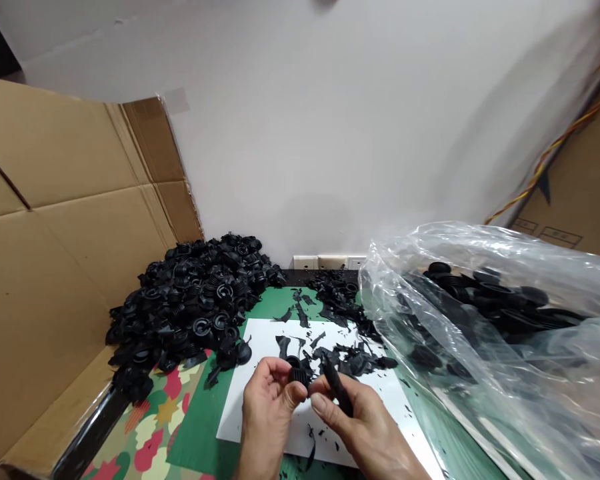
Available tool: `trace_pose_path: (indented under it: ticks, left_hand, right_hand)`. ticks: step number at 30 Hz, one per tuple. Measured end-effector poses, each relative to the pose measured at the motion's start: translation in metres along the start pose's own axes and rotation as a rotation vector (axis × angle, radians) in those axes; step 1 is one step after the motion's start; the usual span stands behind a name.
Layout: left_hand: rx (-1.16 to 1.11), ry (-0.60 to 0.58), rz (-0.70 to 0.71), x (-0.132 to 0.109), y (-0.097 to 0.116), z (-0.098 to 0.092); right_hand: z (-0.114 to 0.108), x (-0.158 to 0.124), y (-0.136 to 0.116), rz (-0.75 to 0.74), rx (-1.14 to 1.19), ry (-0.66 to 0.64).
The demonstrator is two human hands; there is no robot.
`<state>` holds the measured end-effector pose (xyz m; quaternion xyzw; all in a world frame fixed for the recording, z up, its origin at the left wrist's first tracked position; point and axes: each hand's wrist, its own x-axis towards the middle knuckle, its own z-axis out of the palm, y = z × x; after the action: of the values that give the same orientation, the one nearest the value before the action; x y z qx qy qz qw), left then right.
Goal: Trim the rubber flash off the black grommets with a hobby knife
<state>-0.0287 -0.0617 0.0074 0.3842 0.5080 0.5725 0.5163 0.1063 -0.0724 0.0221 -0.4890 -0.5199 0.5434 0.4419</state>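
As ribbed part (300,376) is pinched in left hand (267,403) | black rod (338,387) gripped in right hand (364,417), inside sheet (234,410) near edge | trimming likely, steadiness needed

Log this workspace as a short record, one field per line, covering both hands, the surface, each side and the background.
Left hand: pinches a ribbed black part
Right hand: grips a dark pen-like tool
Surface: white sheet strewn with black scraps
Left side: heap of black parts beside cardboard
Right side: clear plastic bag containing black pieces
Background: pale wall
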Motion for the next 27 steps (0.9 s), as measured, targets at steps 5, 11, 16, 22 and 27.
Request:
trace_pose_path:
  ticks: [5,11,16,22,27]
  left_hand:
    - [0.094,-0.155,0.07,-0.007,0.004,-0.001]
    - [0.42,-0.258,0.131,-0.013,0.011,-0.007]
    - [0.496,-0.276,0.204,-0.016,0.018,-0.005]
    - [0.258,-0.26,-0.035,-0.012,0.018,-0.001]
    - [0.081,-0.297,-0.107,-0.008,0.013,-0.001]
  right_hand:
    - [0.005,-0.003,0.005,0.03,0.067,0.002]
    - [-0.001,-0.008,0.006,0.013,0.093,0.012]
    - [-0.002,-0.01,0.004,-0.026,0.122,-0.028]
    - [0.003,-0.012,0.012,0.086,0.247,0.037]
    - [0.008,-0.012,0.022,0.23,0.488,-0.048]
